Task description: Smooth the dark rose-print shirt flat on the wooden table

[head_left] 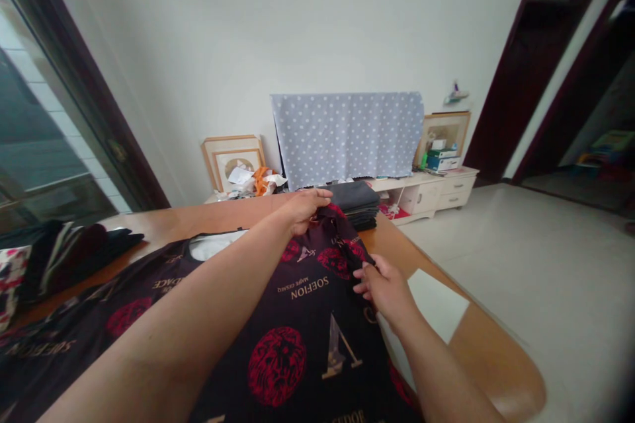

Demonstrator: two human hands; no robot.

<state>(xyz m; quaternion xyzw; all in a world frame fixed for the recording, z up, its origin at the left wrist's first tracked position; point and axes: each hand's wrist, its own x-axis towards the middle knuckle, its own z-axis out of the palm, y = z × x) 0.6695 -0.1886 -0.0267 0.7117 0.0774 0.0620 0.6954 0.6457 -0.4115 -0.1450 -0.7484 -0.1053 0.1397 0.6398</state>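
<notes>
A black printed shirt [307, 317] with red medallions and gold lettering lies spread over the wooden table, its neckline toward the left. My left hand [303, 209] reaches across it and pinches the fabric at the far edge, near a stack of folded dark clothes [356, 198]. Nearer to me, my right hand [387, 287] has its fingers closed on the shirt's right edge, where the cloth is gathered. Partly under that edge and my right forearm lies a flat white sheet [439, 301]. My left forearm hides part of the shirt's middle.
The wooden table [496, 350] has a rounded right corner. More folded clothes [74, 251] lie at its left end. Behind stands a low white cabinet [446, 188] with a polka-dot cloth [352, 135] draped over something, beside picture frames [213, 152] and an orange-and-white pile [260, 182].
</notes>
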